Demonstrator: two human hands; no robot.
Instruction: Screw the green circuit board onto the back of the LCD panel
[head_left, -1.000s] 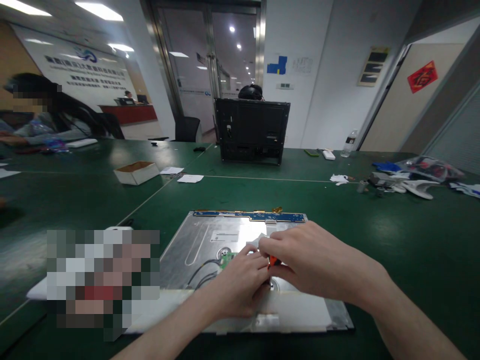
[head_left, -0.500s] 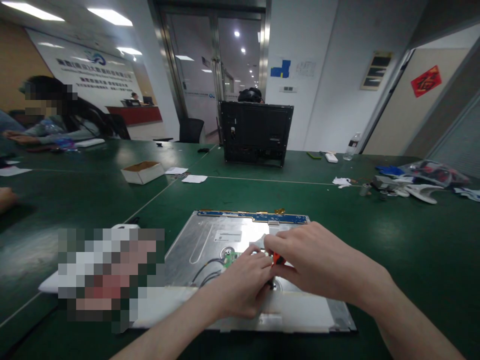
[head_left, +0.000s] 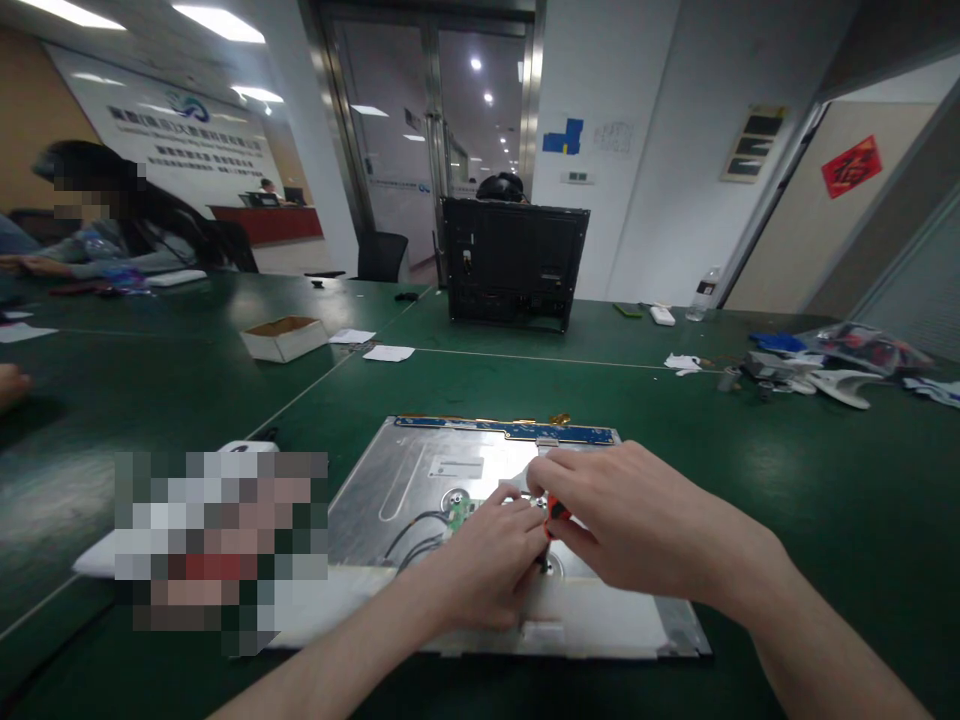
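Note:
A bare metal-backed display panel (head_left: 375,493) lies flat on the table. A narrow blue circuit board (head_left: 574,433) runs along its far edge. My right hand (head_left: 637,515) is closed round the orange-and-black handle of a screwdriver (head_left: 555,508), over the panel's middle. The screwdriver's lower end is mostly covered by my fingers. My left hand (head_left: 491,550) lies on the panel, against the right fingers, its own fingers bent together; what they pinch is hidden. From under it a small green circuit board (head_left: 459,513) shows, with black cables (head_left: 412,530) looping to the left.
The green table (head_left: 810,500) extends all round. A black monitor housing (head_left: 517,262) stands upright opposite, a person's head behind it. On the left are an open white box (head_left: 283,340), paper slips (head_left: 388,353) and another seated person. A bottle (head_left: 703,295) and loose parts (head_left: 840,385) lie right.
The right hand and screwdriver have turned very slightly. The left hand keeps its place on the panel, and the view has shifted a little.

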